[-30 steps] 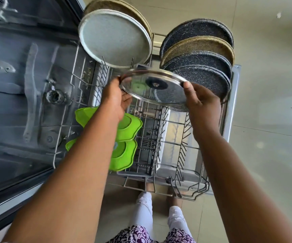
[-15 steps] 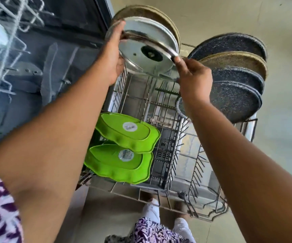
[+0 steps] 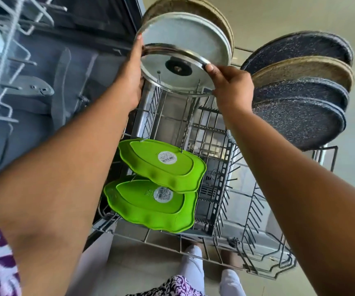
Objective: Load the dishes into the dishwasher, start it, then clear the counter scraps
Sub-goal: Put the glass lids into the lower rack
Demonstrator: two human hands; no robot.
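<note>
I hold a round glass lid [image 3: 173,80] with a steel rim and a black knob over the far left of the pulled-out lower dishwasher rack [image 3: 255,212]. My left hand [image 3: 132,75] grips its left rim and my right hand [image 3: 229,86] pinches its right rim. The lid tilts in front of a pale grey plate [image 3: 185,33] and a tan plate [image 3: 193,7] standing in the rack. Two green leaf-shaped dishes [image 3: 163,165] lean at the near left.
Several dark speckled plates [image 3: 298,116] and a tan one [image 3: 300,69] stand at the rack's far right. The open dishwasher tub [image 3: 50,97] and the upper rack [image 3: 3,33] lie to the left. Tiled floor [image 3: 300,16] lies beyond; my feet stand below the rack.
Both hands have carried the lid from the rack's middle up and left, against the pale grey plate, and lowered it slightly toward the tines. My view has shifted right.
</note>
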